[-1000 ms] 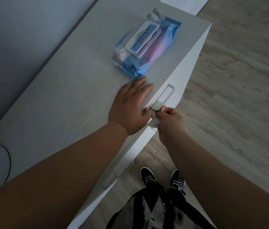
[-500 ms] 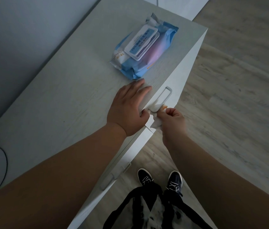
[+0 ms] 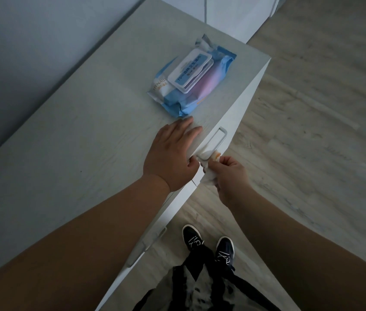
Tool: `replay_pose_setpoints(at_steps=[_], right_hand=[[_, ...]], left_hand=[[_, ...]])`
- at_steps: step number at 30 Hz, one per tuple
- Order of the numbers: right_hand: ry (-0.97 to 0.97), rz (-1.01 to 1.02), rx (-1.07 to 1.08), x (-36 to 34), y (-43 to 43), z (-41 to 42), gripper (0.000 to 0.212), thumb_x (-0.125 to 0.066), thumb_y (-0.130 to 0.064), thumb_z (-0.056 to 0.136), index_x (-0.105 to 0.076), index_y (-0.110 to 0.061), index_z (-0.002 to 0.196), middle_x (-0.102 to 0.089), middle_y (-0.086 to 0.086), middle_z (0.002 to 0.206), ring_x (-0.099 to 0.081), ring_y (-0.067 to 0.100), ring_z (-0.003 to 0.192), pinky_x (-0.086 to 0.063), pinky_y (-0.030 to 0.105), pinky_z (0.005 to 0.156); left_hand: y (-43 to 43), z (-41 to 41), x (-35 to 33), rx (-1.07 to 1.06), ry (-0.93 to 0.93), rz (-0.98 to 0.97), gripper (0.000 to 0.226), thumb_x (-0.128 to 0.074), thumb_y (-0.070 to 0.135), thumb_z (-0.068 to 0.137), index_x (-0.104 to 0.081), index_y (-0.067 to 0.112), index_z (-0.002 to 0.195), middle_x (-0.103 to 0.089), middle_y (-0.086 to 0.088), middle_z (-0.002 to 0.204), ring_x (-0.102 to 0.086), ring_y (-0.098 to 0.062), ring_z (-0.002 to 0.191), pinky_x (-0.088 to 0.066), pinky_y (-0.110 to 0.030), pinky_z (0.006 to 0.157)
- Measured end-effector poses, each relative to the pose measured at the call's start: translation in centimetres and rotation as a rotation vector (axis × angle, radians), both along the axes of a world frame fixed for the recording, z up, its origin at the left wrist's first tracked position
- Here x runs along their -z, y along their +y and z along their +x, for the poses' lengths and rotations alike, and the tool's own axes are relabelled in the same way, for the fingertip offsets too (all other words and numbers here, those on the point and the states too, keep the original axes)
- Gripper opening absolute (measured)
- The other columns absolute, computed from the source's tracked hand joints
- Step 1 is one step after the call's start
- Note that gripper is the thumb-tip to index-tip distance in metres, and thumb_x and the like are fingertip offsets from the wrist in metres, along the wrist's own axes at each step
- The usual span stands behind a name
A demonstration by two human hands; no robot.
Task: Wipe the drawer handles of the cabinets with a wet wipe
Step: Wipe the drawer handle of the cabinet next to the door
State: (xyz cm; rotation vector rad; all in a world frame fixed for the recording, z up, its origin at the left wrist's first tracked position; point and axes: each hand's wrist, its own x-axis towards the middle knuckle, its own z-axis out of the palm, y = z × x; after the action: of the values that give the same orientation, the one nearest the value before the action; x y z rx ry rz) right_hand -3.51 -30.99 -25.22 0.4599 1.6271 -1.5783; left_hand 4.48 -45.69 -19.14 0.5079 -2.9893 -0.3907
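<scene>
A pale drawer handle (image 3: 219,138) sticks out from the front of a light grey cabinet (image 3: 69,140). My right hand (image 3: 228,173) pinches a white wet wipe (image 3: 208,167) wrapped around the handle's near end. My left hand (image 3: 173,153) lies flat on the cabinet top at its front edge, fingers spread, thumb down beside the wipe. A second handle (image 3: 142,248) shows lower on the cabinet front, near my left forearm.
A blue and pink pack of wet wipes (image 3: 191,79) lies on the cabinet top, just beyond my left fingertips. Wood-look floor (image 3: 312,131) spreads to the right. My dark shoes (image 3: 209,243) stand close to the cabinet front. A white cabinet (image 3: 233,16) stands beyond.
Both hands stay at the near end of the handle. My right hand has shifted slightly with the wipe; the view has tilted a little.
</scene>
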Motion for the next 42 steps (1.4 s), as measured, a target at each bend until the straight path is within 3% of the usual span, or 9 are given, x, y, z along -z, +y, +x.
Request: replay_pose_setpoints(at_steps=[9, 13, 17, 22, 25, 30, 34, 39, 42], right_hand=[[0.072, -0.036, -0.059, -1.3, 0.1, -1.0, 0.012, -0.062, -0.001, 0.097, -0.063, -0.012, 0.100, -0.076, 0.005, 0.085, -0.073, 0.025, 0.077, -0.059, 0.036, 0.066], [0.119, 0.017, -0.088, -1.4, 0.1, -1.1, 0.011, -0.065, -0.003, 0.094, -0.066, -0.014, 0.096, -0.077, 0.006, 0.086, -0.073, 0.024, 0.078, -0.061, 0.040, 0.071], [0.160, 0.054, -0.041, -1.5, -0.1, -2.6, 0.014, -0.065, -0.002, 0.091, -0.068, -0.016, 0.092, -0.075, 0.003, 0.082, -0.071, 0.022, 0.076, -0.059, 0.036, 0.066], [0.160, 0.071, -0.160, -0.9, 0.3, -2.2, 0.016, -0.070, -0.005, 0.086, -0.072, -0.019, 0.094, -0.078, 0.008, 0.092, -0.075, 0.032, 0.090, -0.061, 0.057, 0.086], [0.165, 0.066, -0.157, -0.8, 0.4, -3.7, 0.015, -0.069, -0.004, 0.088, -0.071, -0.018, 0.091, -0.078, 0.005, 0.085, -0.075, 0.028, 0.085, -0.061, 0.058, 0.086], [0.112, 0.011, -0.189, -0.4, 0.9, -4.4, 0.011, -0.071, -0.009, 0.088, -0.071, -0.018, 0.093, -0.079, 0.008, 0.090, -0.075, 0.037, 0.093, -0.059, 0.062, 0.087], [0.052, -0.010, -0.237, -1.2, 0.9, -5.9, 0.012, -0.069, -0.005, 0.087, -0.070, -0.016, 0.090, -0.078, 0.005, 0.084, -0.073, 0.026, 0.081, -0.058, 0.058, 0.089], [0.053, -0.020, -0.217, -1.7, 0.7, -9.0, 0.012, -0.068, -0.011, 0.079, -0.069, -0.017, 0.089, -0.075, 0.008, 0.083, -0.074, 0.035, 0.087, -0.058, 0.064, 0.089], [0.075, -0.015, -0.279, -1.7, 0.8, -9.7, 0.008, -0.070, -0.014, 0.087, -0.067, -0.016, 0.094, -0.077, 0.004, 0.079, -0.076, 0.032, 0.090, -0.062, 0.054, 0.086]], left_hand=[[-0.2, 0.1, 0.1, 0.024, -0.020, -0.007, 0.073, -0.054, 0.033, 0.083, -0.044, 0.024, 0.154, -0.031, -0.002, 0.168, -0.030, -0.026, 0.152, -0.025, -0.047, 0.124], [-0.1, 0.2, 0.0, 0.029, -0.044, 0.009, 0.074, -0.052, 0.035, 0.084, -0.040, 0.025, 0.156, -0.029, -0.002, 0.169, -0.026, -0.025, 0.155, -0.023, -0.048, 0.126], [0.0, 0.3, -0.1, 0.029, -0.068, -0.014, 0.073, -0.049, 0.037, 0.086, -0.037, 0.026, 0.157, -0.026, -0.002, 0.170, -0.024, -0.024, 0.156, -0.020, -0.046, 0.128], [0.1, 0.3, -0.1, 0.031, -0.073, -0.062, 0.072, -0.054, 0.035, 0.087, -0.037, 0.025, 0.156, -0.027, -0.003, 0.170, -0.026, -0.025, 0.154, -0.020, -0.045, 0.128], [0.1, 0.2, -0.2, 0.047, -0.070, -0.105, 0.073, -0.057, 0.037, 0.085, -0.038, 0.023, 0.155, -0.028, -0.004, 0.169, -0.028, -0.028, 0.153, -0.022, -0.045, 0.126], [0.6, 0.0, -0.1, 0.039, -0.050, -0.163, 0.074, -0.060, 0.037, 0.083, -0.042, 0.019, 0.153, -0.032, -0.007, 0.167, -0.034, -0.032, 0.149, -0.027, -0.048, 0.123], [1.7, -0.6, 0.1, -0.045, 0.011, -0.157, 0.071, -0.060, 0.037, 0.081, -0.051, 0.016, 0.148, -0.040, -0.010, 0.162, -0.042, -0.034, 0.144, -0.032, -0.049, 0.120], [2.2, -2.6, -0.2, -0.091, -0.065, -0.198, 0.071, -0.063, 0.039, 0.079, -0.049, 0.024, 0.148, -0.041, -0.005, 0.161, -0.044, -0.033, 0.138, -0.036, -0.047, 0.109], [1.5, -3.7, -0.1, -0.046, -0.075, -0.218, 0.071, -0.059, 0.041, 0.082, -0.047, 0.024, 0.150, -0.040, -0.006, 0.161, -0.046, -0.034, 0.133, -0.038, -0.048, 0.106]])
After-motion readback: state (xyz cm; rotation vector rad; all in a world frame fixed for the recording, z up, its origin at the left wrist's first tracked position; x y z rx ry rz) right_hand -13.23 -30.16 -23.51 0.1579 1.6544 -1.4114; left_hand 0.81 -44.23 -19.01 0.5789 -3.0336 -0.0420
